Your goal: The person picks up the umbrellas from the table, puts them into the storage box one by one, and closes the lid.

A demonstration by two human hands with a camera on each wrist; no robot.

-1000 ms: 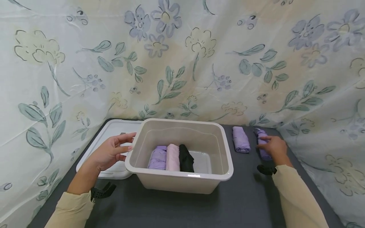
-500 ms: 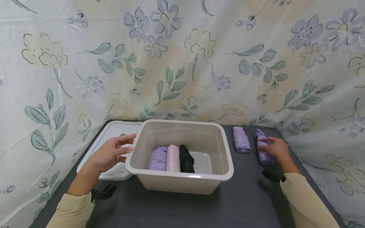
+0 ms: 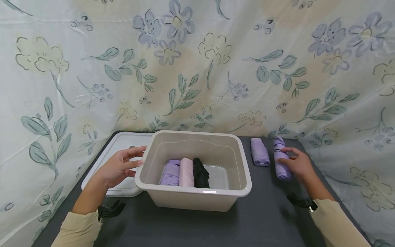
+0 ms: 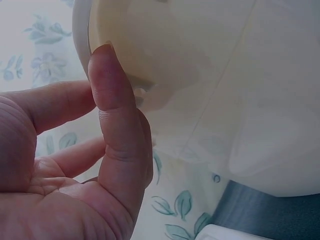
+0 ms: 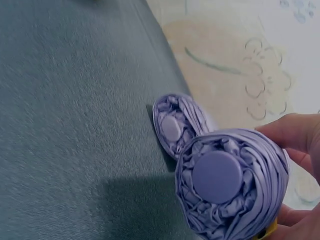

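My right hand [image 3: 298,165] grips a folded purple umbrella [image 3: 281,161] at the table's right side. Its round end cap and bunched fabric show close up in the right wrist view, with part of the hand [image 5: 300,150] around its side. Just left of it a second folded purple umbrella [image 3: 260,152] lies on the table. My left hand [image 3: 118,166] touches the left rim of a beige plastic bin [image 3: 197,199] with extended fingers. Inside the bin, from the left, sit a purple roll [image 3: 170,173], a pink roll [image 3: 187,172] and a black bundle [image 3: 201,174].
A white lid [image 3: 126,188] lies flat behind the left hand, partly covered by the bin. Dark grey cloth covers the table [image 3: 185,228]. Floral fabric [image 3: 197,68] hangs close behind and along both sides.
The umbrella at my right hand has been shifted slightly left and tilted nearer upright, and more of it shows. The right forearm has swung outward. My left hand stays at the bin's rim.
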